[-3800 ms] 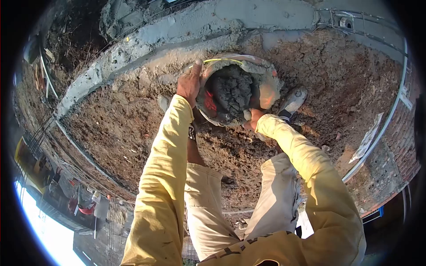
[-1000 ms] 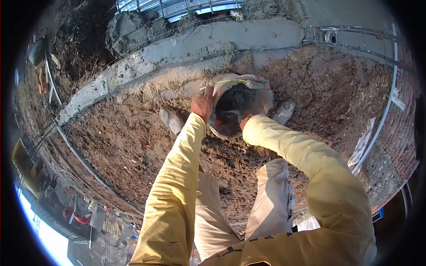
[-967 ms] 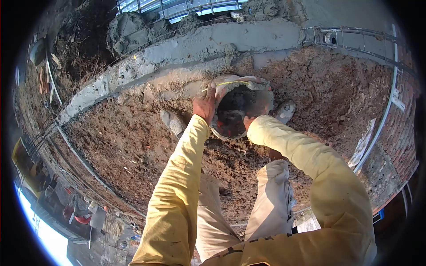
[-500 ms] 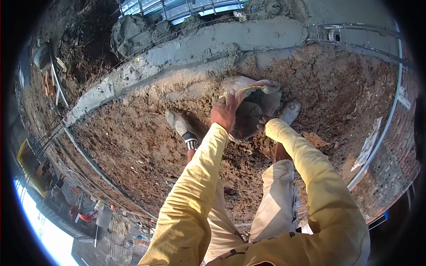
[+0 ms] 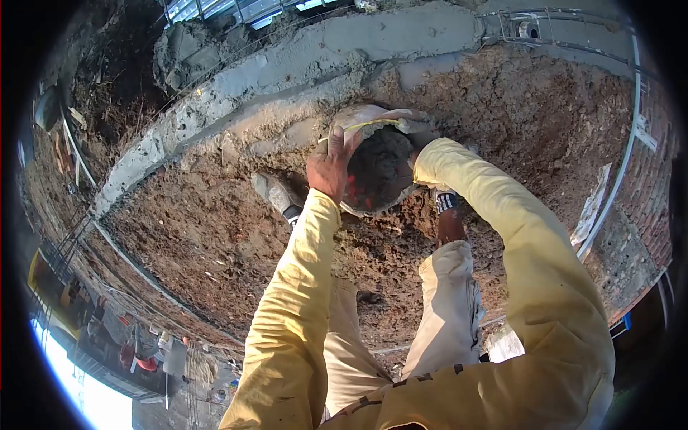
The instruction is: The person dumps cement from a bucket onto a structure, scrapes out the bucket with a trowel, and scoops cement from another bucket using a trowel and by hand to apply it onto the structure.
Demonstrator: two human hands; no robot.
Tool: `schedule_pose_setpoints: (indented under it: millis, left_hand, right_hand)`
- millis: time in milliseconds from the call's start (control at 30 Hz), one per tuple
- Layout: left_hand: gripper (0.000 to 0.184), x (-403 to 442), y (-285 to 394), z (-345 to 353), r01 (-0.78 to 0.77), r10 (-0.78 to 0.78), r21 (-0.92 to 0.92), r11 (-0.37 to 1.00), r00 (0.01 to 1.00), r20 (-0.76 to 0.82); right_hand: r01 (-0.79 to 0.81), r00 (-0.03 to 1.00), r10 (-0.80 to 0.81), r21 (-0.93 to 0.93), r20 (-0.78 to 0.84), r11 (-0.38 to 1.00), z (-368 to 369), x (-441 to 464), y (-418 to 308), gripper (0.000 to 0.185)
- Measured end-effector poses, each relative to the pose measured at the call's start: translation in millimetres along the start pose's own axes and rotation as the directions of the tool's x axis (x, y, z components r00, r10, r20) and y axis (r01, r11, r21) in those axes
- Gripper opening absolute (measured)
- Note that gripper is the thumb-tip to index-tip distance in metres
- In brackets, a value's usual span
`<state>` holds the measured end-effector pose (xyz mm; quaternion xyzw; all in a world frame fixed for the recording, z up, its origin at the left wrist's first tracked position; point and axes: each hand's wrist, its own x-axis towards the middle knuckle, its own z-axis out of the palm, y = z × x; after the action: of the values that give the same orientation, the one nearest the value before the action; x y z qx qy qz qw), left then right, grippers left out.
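A round, mortar-smeared sack or bucket-like container [image 5: 374, 203] stands on the soil between my shoes, its mouth facing up. Wet grey mortar [image 5: 380, 161] and some red inner surface show inside it. A yellow strip runs along the far rim. My left hand [image 5: 328, 166] is closed on the left side of the rim, thumb and fingers pressed at the edge. At the right side of the mouth is my right hand [image 5: 413, 159], mostly hidden by the yellow sleeve and shadow, so its fingers cannot be made out.
Beyond the container a curved strip of grey concrete [image 5: 308, 61] crosses the view. A rebar cage [image 5: 566, 36] lies at the upper right. My left shoe [image 5: 272, 192] stands left of the container. Brickwork [image 5: 648, 193] is at the far right, with a pale board [image 5: 593, 201] nearby.
My right hand has moved up along the right side of the container, and its sleeve now covers most of it. My left hand stays at the rim. More grey mortar shows inside the mouth.
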<state>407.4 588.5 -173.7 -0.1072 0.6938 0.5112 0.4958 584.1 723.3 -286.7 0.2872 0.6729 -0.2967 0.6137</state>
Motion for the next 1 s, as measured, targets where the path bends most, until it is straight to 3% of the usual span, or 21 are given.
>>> schedule_pose_setpoints:
  millis: [67,133,200,233,300,367,400,467,533,633,733,767,800,867,900,1000]
  left_hand:
    - [0.052,10,2,-19,0.025,-0.019,-0.166,0.986,0.999,0.037]
    - [0.053,17,14,-30,0.049,-0.048,0.178,0.983,0.999,-0.012]
    - [0.05,21,16,-35,0.067,-0.065,0.112,0.991,0.998,-0.022]
    - [0.048,23,14,-37,0.085,-0.083,0.088,0.992,0.996,-0.026]
    - [0.046,29,10,-42,0.122,-0.12,0.045,0.992,0.992,-0.031]
    - [0.044,39,6,-55,0.197,-0.193,0.087,0.977,0.98,-0.052]
    - [0.045,43,5,-61,0.191,-0.186,0.095,0.977,0.981,-0.056]
    - [0.048,53,4,-70,0.178,-0.172,0.112,0.978,0.983,-0.061]
    - [0.049,63,-1,-74,0.238,-0.239,-0.013,0.971,0.97,-0.05]
    - [0.051,77,-13,-84,0.28,-0.282,-0.065,0.958,0.959,-0.018]
    - [0.052,76,-5,-80,0.305,-0.308,-0.066,0.95,0.95,-0.048]
    - [0.052,77,-4,-80,0.303,-0.305,-0.042,0.952,0.95,-0.064]
    - [0.052,79,-4,-80,0.298,-0.298,-0.02,0.954,0.951,-0.079]
    - [0.052,85,-4,-83,0.274,-0.265,0.072,0.959,0.958,-0.113]
    - [0.053,90,-10,-85,0.255,-0.245,0.085,0.963,0.963,-0.11]
    - [0.054,95,-16,-89,0.247,-0.244,0.057,0.967,0.968,-0.053]
  right_hand:
    - [0.102,0.99,-0.11,0.09,0.093,0.991,15,-3,8,0.039]
    - [0.175,0.965,-0.212,0.223,0.153,0.959,30,-6,12,0.041]
    - [0.175,0.943,-0.259,0.349,0.211,0.921,40,-7,8,0.044]
    - [0.071,0.946,-0.184,0.384,0.265,0.92,42,-8,2,0.043]
    - [0.288,0.929,-0.368,0.541,0.043,0.79,77,1,-3,0.051]
    - [0.313,0.929,-0.347,0.227,0.127,0.922,48,-16,-40,0.074]
    - [0.375,0.916,-0.398,0.243,0.051,0.895,50,-14,-52,0.086]
    - [0.365,0.88,-0.474,0.596,0.03,0.715,54,-11,-57,0.087]
    - [0.329,0.894,-0.448,0.667,0.01,0.669,67,-14,-53,0.093]
    - [0.481,0.841,-0.513,0.675,-0.174,0.559,91,-25,-38,0.09]
    - [0.765,0.638,-0.669,0.412,-0.38,0.496,77,-39,-15,0.076]
    - [0.571,0.755,-0.636,0.634,-0.156,0.522,61,-60,-7,0.073]
    - [0.316,0.796,-0.598,0.782,0.088,0.536,21,-103,-6,0.07]
    - [0.241,0.778,-0.618,0.855,0.113,0.46,-12,-138,6,0.068]
    - [0.331,0.733,-0.676,0.832,0.071,0.445,-27,-145,15,0.065]
    - [0.579,0.77,-0.586,0.663,-0.252,0.475,-74,-169,26,0.053]
